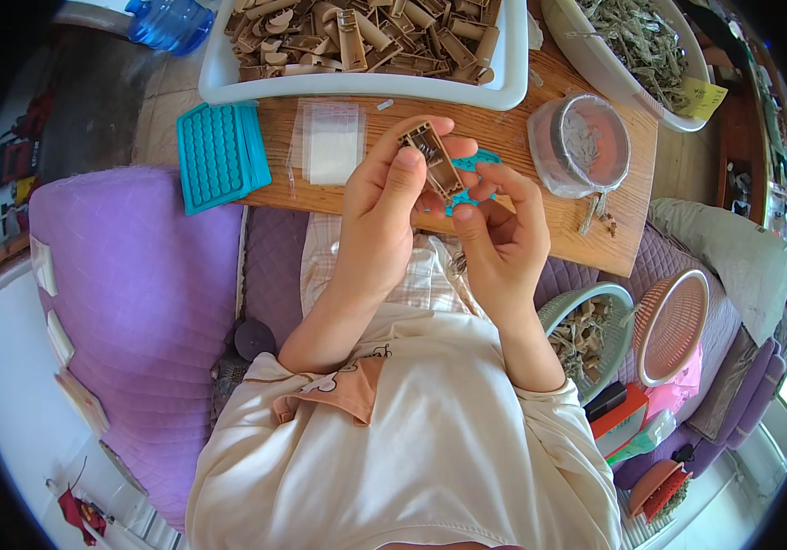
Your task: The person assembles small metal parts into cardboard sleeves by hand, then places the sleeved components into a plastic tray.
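Observation:
A small brown plastic casing [437,165], open on its upper side, is held tilted above the near edge of the wooden table. My left hand [384,188] is closed round its upper part, thumb on the near side. Inside the casing's upper end lies a dark, shiny metal part, too small to make out fully. My right hand [508,229] has its fingers bent, with thumb and fingertips at the casing's lower end. Behind the fingers, a teal plastic piece [478,162] is mostly hidden.
A white tub [513,87] of brown plastic parts stands at the back of the wooden table [618,234]. Teal trays [221,156] and clear bags [331,137] lie left. Right are a lined round container [549,151], a basin [586,64] of small wrapped pieces, a green basket [627,316] and a pink basket [673,325].

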Action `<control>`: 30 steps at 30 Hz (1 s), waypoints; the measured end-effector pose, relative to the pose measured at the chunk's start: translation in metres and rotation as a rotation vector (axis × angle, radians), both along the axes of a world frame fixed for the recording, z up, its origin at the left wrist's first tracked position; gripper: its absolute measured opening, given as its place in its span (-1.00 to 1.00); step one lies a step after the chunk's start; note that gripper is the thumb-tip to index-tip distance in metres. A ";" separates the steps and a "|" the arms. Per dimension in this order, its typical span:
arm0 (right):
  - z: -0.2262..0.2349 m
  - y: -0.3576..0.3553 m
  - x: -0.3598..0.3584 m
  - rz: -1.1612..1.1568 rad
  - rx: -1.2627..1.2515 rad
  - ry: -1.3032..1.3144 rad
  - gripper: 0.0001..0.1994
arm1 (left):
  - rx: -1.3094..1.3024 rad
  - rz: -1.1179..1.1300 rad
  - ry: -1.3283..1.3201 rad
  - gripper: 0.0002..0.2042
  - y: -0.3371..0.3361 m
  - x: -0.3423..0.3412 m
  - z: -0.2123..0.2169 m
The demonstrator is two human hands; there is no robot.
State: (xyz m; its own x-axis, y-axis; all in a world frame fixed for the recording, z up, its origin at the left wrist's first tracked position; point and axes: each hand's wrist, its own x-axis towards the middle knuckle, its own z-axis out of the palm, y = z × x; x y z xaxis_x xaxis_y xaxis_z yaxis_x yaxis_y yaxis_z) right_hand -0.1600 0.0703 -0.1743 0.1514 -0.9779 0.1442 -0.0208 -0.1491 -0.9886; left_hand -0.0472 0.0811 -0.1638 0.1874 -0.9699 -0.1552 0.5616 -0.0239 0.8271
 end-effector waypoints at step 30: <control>-0.010 -0.024 -0.005 0.171 0.120 -0.054 -0.65 | 0.025 0.013 0.047 -0.69 0.000 -0.006 -0.015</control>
State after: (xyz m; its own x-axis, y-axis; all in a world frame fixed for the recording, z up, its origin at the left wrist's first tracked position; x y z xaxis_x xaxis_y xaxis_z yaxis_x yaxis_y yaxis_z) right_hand -0.1653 0.0468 -0.1839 0.3120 -0.9492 0.0406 0.0485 -0.0268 -0.9985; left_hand -0.0530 0.0807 -0.1785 0.1918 -0.9633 -0.1880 0.5999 -0.0365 0.7992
